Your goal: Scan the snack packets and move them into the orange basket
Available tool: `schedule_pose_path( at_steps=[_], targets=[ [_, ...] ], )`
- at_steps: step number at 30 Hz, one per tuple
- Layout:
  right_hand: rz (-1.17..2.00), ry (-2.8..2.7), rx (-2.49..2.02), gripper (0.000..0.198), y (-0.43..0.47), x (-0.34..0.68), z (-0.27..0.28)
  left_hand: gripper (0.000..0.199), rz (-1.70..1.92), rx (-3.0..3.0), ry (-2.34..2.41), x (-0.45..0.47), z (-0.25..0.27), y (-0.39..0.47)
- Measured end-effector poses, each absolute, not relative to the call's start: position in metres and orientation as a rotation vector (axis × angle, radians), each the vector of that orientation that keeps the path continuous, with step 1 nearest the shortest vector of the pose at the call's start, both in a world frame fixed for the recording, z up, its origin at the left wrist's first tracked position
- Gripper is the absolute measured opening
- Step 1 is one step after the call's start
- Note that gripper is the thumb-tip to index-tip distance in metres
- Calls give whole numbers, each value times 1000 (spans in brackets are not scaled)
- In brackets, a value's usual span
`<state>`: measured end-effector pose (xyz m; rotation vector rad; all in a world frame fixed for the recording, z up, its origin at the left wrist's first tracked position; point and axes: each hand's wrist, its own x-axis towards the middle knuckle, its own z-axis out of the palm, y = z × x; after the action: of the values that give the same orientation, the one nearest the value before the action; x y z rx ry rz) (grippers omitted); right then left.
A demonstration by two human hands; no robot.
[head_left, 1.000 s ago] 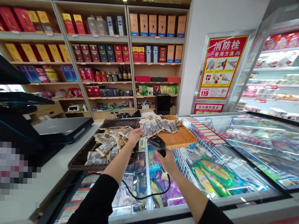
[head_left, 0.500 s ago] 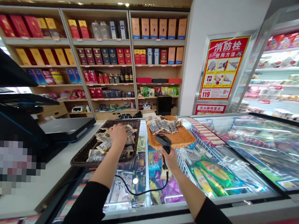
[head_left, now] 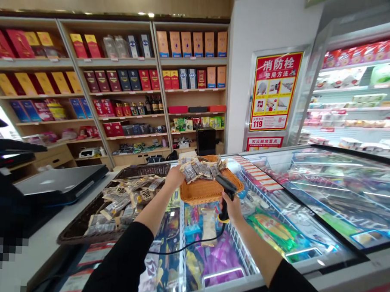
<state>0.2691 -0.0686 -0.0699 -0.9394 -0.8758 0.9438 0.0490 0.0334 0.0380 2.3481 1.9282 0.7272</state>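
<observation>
My left hand [head_left: 174,178] is at the left edge of an orange wicker basket [head_left: 196,194], against the small clear packets [head_left: 202,168] heaped at its back. Its fingers look bent, but their tips and anything in them are hidden. My right hand [head_left: 231,207] is wrapped round the handle of a black barcode scanner [head_left: 227,187], held over the basket's front right side with its head tilted up to the left. A black cable [head_left: 190,246] trails from the handle. To the left, a dark brown wicker basket [head_left: 78,227] holds many similar packets [head_left: 131,195].
Both baskets rest on a glass-topped chest freezer [head_left: 328,203] full of bagged goods. At the left stands a counter with a flat scale [head_left: 67,179] and dark equipment. Shelves of boxed goods [head_left: 132,91] line the back wall, with a red poster [head_left: 276,91] to their right.
My left hand has moved right, from the packets in the brown basket to the left edge of the orange one. The scanner has shifted slightly right and turned. The view has swung right.
</observation>
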Motion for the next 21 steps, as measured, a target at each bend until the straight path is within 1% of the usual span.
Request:
schedule_pose_path(
  at_steps=[5,9,11,13,15,18,21],
  targets=[
    [949,-925,-948,38,-63,266,-76,70,674,2075,2167,70,8,79],
    [954,-915,-951,35,-62,263,-75,83,740,1828,2347,74,0,91],
    [946,-927,-969,35,-62,262,-72,78,756,1778,2384,73,1,92],
    [943,-942,-985,36,-63,262,-70,66,804,1812,2363,72,2,91],
    [947,-947,-992,35,-64,263,-70,54,927,1876,2247,72,1,89],
    [956,-945,-982,36,-64,264,-72,44,1177,1843,1787,77,1,81],
    [952,-937,-964,37,-65,267,-73,45,1408,1546,1298,76,8,69]
  ],
)
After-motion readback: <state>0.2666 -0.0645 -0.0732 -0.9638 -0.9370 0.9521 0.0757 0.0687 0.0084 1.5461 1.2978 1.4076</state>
